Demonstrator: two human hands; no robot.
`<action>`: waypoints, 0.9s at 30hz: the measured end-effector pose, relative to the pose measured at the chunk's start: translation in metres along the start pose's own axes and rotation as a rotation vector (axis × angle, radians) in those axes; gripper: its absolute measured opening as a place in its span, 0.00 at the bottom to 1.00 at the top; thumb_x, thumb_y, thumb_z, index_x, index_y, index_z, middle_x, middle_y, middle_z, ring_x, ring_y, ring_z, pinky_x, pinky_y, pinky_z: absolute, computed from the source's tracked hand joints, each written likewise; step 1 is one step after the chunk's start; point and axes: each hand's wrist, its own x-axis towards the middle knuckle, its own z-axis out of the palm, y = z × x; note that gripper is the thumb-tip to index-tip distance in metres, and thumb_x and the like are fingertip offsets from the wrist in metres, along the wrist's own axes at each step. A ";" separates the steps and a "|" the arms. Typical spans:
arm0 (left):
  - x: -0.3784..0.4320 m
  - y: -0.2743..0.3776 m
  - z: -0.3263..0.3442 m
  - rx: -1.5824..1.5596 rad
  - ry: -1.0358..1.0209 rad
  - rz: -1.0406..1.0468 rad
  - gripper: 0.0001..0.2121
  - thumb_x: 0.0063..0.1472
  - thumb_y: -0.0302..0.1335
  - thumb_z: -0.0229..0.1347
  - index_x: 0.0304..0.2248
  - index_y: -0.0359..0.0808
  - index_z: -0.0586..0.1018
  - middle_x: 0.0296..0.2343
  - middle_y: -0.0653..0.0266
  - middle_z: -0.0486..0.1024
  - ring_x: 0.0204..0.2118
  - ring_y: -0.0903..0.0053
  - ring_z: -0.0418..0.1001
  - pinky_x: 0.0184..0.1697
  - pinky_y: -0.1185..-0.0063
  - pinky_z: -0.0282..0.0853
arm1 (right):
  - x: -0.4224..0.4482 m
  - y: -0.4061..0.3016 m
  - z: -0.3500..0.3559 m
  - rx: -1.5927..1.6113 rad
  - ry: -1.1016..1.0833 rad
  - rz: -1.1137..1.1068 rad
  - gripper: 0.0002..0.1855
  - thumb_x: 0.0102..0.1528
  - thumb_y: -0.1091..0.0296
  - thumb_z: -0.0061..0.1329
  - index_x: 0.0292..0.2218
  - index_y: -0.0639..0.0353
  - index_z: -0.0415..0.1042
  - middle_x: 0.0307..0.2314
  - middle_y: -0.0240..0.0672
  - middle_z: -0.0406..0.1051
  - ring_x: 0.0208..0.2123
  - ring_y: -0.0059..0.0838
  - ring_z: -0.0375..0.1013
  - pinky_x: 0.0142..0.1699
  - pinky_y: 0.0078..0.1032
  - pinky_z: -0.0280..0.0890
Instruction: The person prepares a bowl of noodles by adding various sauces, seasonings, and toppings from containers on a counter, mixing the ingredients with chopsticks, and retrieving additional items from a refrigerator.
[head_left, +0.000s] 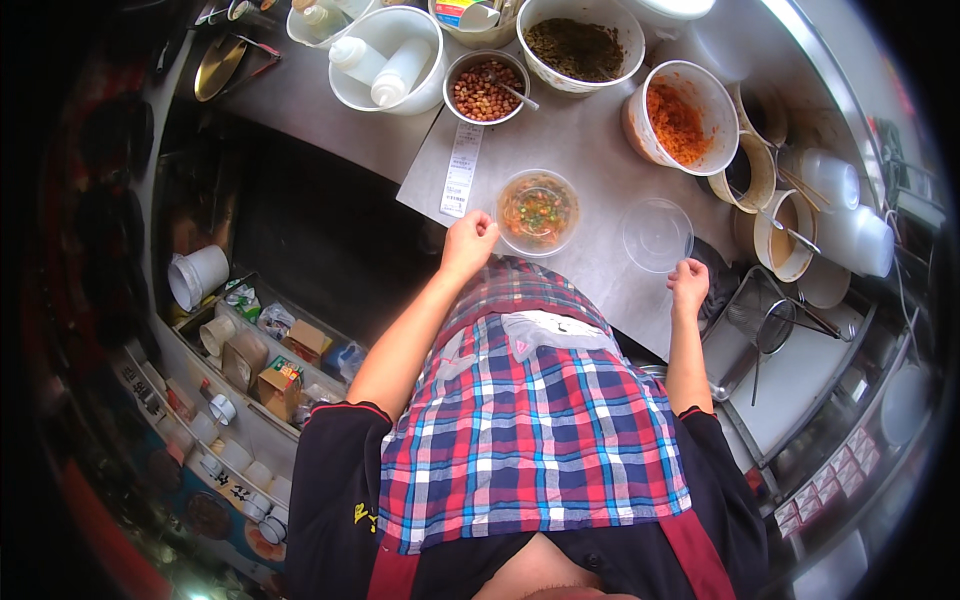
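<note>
A round clear plastic bowl of food topped with chopped green pieces (538, 213) stands on the grey worktop (577, 285). Beside its left edge is my left hand (471, 238), fingers curled; whether they grip the rim cannot be told. To the right lies a clear round plastic lid (657, 235). At its lower right edge my right hand (688, 281) has its fingertips pinched together, touching or very near the rim. A printed paper slip (461, 171) lies left of the bowl, below a metal bowl of peanuts (486, 88) with a spoon.
Tubs of shredded orange food (679, 124) and dark chopped greens (574, 49) stand at the back, near a white tub with squeeze bottles (386, 60). At right are stained containers (784, 236), stacked clear tubs (855, 232) and a wire strainer (761, 322). The worktop ends left of the slip.
</note>
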 end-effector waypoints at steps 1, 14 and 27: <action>0.001 0.002 -0.001 0.015 -0.014 0.015 0.08 0.61 0.30 0.58 0.33 0.33 0.78 0.20 0.66 0.76 0.21 0.82 0.73 0.25 0.77 0.70 | -0.004 -0.003 0.000 -0.075 0.038 0.007 0.16 0.55 0.70 0.53 0.44 0.67 0.70 0.27 0.35 0.72 0.24 0.25 0.73 0.29 0.25 0.71; 0.004 -0.002 0.001 -0.024 0.031 0.045 0.07 0.62 0.26 0.59 0.37 0.33 0.76 0.21 0.67 0.75 0.23 0.82 0.74 0.27 0.78 0.71 | -0.084 -0.067 0.136 -0.214 -0.598 -0.341 0.16 0.59 0.65 0.54 0.46 0.66 0.75 0.31 0.38 0.78 0.33 0.25 0.77 0.41 0.26 0.71; -0.015 0.021 -0.003 -0.016 0.118 0.088 0.09 0.59 0.29 0.61 0.35 0.32 0.78 0.23 0.63 0.77 0.25 0.78 0.76 0.31 0.76 0.72 | -0.107 -0.089 0.132 -0.201 -0.652 -0.273 0.10 0.58 0.66 0.56 0.35 0.65 0.74 0.24 0.34 0.76 0.24 0.19 0.75 0.31 0.23 0.69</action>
